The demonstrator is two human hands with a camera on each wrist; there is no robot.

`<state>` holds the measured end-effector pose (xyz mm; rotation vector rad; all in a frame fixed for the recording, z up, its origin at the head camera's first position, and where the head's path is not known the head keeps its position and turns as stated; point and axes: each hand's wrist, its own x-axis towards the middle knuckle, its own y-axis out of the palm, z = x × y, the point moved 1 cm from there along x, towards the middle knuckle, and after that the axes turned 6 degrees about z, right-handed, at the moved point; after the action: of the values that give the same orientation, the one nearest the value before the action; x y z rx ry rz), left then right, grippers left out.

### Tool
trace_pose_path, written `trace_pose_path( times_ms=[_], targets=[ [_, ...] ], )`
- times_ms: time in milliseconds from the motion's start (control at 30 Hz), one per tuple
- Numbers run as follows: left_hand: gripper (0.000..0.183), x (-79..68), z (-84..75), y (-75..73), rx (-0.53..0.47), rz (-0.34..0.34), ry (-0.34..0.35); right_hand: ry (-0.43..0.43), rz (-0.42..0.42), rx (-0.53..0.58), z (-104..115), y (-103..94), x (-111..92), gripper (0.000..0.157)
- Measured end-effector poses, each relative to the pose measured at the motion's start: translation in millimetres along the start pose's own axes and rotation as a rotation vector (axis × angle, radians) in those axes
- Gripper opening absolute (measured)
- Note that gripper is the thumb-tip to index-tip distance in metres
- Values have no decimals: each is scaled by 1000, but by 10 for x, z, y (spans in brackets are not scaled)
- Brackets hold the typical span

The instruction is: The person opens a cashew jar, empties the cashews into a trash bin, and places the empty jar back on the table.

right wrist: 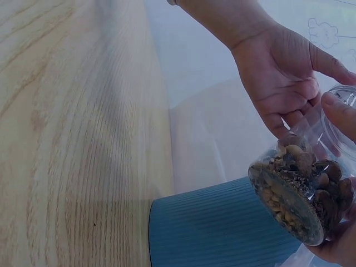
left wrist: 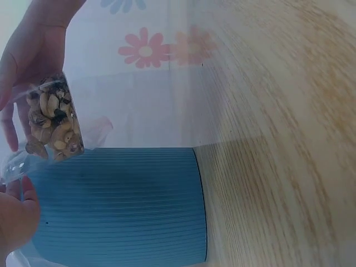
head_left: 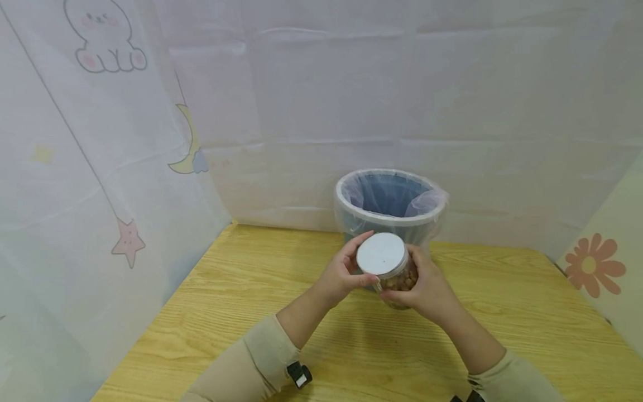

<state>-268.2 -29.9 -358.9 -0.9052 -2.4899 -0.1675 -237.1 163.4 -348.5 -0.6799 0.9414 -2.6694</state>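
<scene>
Head: left hand (head_left: 344,273) gripped the white round lid (head_left: 380,254) end of a clear plastic cylindrical jar (head_left: 397,282) of brown pieces (head_left: 409,275); right hand (head_left: 427,291) gripped its body. Jar tilted. Blue ribbed white-rimmed bin (head_left: 392,219) with clear plastic liner (head_left: 428,202) stood at jar's 12 o'clock on yellow wood-grain table (head_left: 251,290). Left wrist: jar sat at 9 o'clock, bin 7. Right wrist: jar sat at 4, bin 5.

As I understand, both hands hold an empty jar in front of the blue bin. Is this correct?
Not entirely: the jar is not empty. The right wrist view shows brownish pieces inside it. The left hand and right hand do hold it in front of the blue bin.
</scene>
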Motion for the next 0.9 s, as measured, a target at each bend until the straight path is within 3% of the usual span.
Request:
trace_pose_path(
  times_ms=[433,733,900],
  targets=[
    [100,-4,9,-9,-11,-11,-9,25,19,13,5,3,11,93],
    [100,-24,52,-134,-16,81,45,-19,52,62,-12,-65,19,92],
    [102,-19,44,-202,-47,139,50,-71,56,16,-3,-76,13,88]
  ],
)
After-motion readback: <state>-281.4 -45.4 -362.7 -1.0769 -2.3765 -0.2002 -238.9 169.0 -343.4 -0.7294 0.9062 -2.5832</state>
